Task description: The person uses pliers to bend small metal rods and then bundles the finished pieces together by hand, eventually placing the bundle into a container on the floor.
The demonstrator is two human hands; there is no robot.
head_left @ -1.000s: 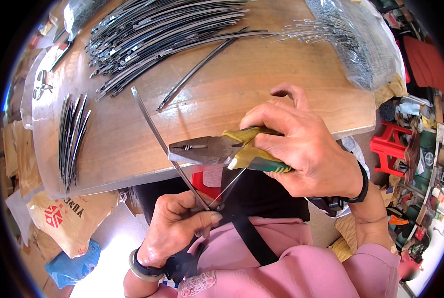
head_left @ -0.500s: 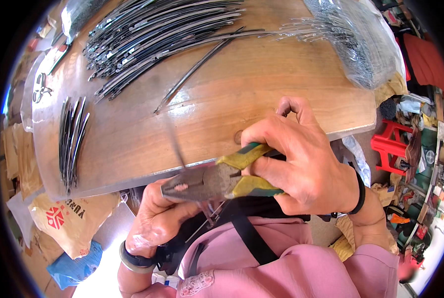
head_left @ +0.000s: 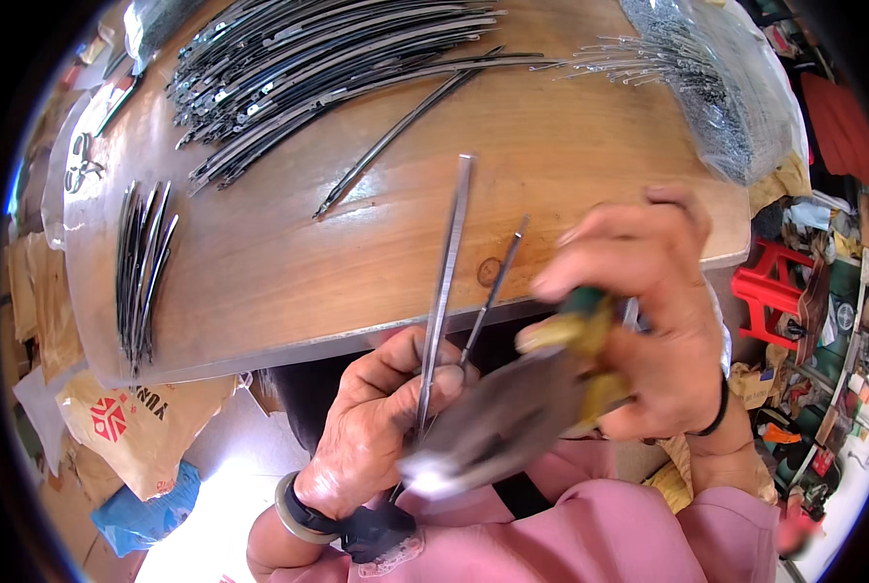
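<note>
My left hand [head_left: 361, 428], near the table's front edge, pinches a long flat metal strip [head_left: 446, 277] that points up and away over the table. A thinner dark rod [head_left: 498, 280] slants up beside it from the same fingers. To the right, my right hand [head_left: 663, 311] is wrapped round a pair of combination pliers [head_left: 502, 418] with yellow and green handles. The pliers are smeared by motion; their jaws lie just right of my left thumb, in front of the strips' lower ends. Whether the jaws grip anything cannot be made out.
A large pile of dark strips [head_left: 327, 78] covers the far left of the table [head_left: 259, 282], with one strip [head_left: 386, 146] apart below it. A small bundle [head_left: 143, 277] lies left. Thin wires [head_left: 629, 60] spill from a plastic bag [head_left: 721, 107]. A red stool [head_left: 769, 291] stands right.
The pliers have swung from across my left hand to the right, jaws now lower. My left hand has moved right and turned, its strip and rod now pointing up.
</note>
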